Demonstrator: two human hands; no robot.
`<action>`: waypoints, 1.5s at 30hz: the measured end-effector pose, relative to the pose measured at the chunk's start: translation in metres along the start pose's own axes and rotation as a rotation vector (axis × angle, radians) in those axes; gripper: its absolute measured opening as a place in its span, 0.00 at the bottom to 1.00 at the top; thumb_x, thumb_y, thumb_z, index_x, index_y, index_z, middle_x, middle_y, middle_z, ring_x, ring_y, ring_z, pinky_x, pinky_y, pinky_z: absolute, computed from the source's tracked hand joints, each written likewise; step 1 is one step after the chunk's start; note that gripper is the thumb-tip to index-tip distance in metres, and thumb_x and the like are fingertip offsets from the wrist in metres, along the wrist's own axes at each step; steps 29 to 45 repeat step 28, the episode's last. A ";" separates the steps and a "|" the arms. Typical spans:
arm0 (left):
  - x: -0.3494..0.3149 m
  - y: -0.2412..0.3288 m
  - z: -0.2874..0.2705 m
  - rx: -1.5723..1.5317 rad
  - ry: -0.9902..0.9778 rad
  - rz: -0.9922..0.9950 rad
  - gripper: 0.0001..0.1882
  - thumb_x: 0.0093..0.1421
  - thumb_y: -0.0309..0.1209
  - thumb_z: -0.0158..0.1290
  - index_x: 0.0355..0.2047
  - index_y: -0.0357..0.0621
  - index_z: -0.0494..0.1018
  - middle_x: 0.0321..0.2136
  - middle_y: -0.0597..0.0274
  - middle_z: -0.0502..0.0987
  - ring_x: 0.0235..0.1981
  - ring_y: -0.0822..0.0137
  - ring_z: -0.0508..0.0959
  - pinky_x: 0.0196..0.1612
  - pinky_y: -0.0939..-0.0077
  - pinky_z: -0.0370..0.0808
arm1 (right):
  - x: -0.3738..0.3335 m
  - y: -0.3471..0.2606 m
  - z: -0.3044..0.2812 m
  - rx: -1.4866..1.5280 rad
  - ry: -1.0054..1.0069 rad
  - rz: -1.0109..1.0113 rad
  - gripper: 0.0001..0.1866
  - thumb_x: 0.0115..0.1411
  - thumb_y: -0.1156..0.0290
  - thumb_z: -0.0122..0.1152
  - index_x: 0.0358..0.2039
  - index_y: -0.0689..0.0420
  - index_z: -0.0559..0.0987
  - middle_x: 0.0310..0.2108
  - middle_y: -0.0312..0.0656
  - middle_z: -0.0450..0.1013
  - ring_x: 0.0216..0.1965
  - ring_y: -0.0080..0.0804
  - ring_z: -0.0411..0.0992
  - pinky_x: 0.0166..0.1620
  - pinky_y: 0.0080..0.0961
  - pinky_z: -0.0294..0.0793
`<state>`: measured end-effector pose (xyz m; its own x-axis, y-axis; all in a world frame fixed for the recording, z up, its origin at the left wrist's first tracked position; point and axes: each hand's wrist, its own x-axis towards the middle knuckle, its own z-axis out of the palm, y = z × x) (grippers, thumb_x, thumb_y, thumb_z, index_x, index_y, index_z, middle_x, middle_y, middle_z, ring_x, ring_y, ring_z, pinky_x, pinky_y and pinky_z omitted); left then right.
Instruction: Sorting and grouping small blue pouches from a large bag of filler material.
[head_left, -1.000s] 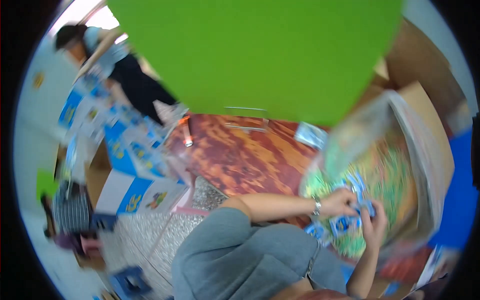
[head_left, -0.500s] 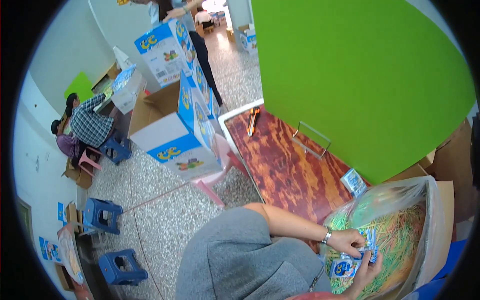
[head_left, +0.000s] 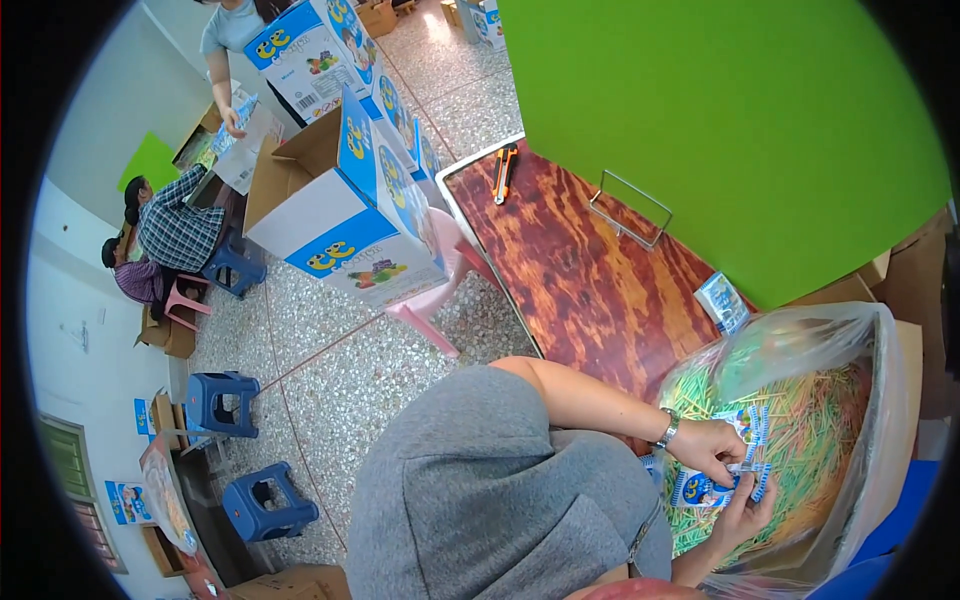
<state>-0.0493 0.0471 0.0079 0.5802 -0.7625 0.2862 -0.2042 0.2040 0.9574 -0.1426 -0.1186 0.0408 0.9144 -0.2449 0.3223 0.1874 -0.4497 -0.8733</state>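
Note:
My left hand (head_left: 708, 448), with a silver watch on the wrist, is closed over small blue-and-white packets (head_left: 700, 490). Just below it, the fingers of my right hand (head_left: 742, 520) pinch the edges of the same packets. Fingertips of both hands meet there; how many packets they hold I cannot tell. Another part of the blue-and-white packaging (head_left: 745, 424) shows beyond the left hand. Under both hands lies a heap of thin pink, green and yellow sticks (head_left: 815, 425) inside a clear plastic liner (head_left: 820, 325).
A wooden-patterned table (head_left: 590, 290) bears an orange-and-black utility knife (head_left: 505, 174), a wire stand (head_left: 632, 210) and a small blue-and-white box (head_left: 722, 303). A large green panel (head_left: 720, 140) rises behind. Left stand an open carton (head_left: 350, 230) on a pink stool (head_left: 430, 320), blue stools (head_left: 270, 502) and several people (head_left: 180, 225).
The view has shifted, so the table and cartons sit higher in the picture. Both hands still hold the packets over the sticks. The standing person at the back now reaches toward a white carton.

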 end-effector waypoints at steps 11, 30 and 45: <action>-0.011 -0.026 -0.024 0.036 0.103 -0.239 0.12 0.57 0.30 0.62 0.24 0.39 0.71 0.18 0.72 0.69 0.21 0.80 0.65 0.24 0.79 0.65 | 0.036 -0.007 -0.036 -0.266 -0.064 -0.023 0.12 0.59 0.75 0.58 0.43 0.61 0.79 0.34 0.44 0.77 0.34 0.35 0.76 0.38 0.29 0.74; 0.000 -0.016 -0.011 -0.170 0.015 -0.315 0.09 0.59 0.28 0.62 0.26 0.40 0.72 0.20 0.76 0.71 0.22 0.85 0.65 0.24 0.86 0.62 | 0.081 0.098 -0.132 -1.264 -0.183 0.411 0.24 0.55 0.55 0.63 0.45 0.61 0.74 0.53 0.56 0.68 0.54 0.55 0.68 0.55 0.49 0.67; 0.000 -0.016 -0.011 -0.170 0.015 -0.315 0.09 0.59 0.28 0.62 0.26 0.40 0.72 0.20 0.76 0.71 0.22 0.85 0.65 0.24 0.86 0.62 | 0.081 0.098 -0.132 -1.264 -0.183 0.411 0.24 0.55 0.55 0.63 0.45 0.61 0.74 0.53 0.56 0.68 0.54 0.55 0.68 0.55 0.49 0.67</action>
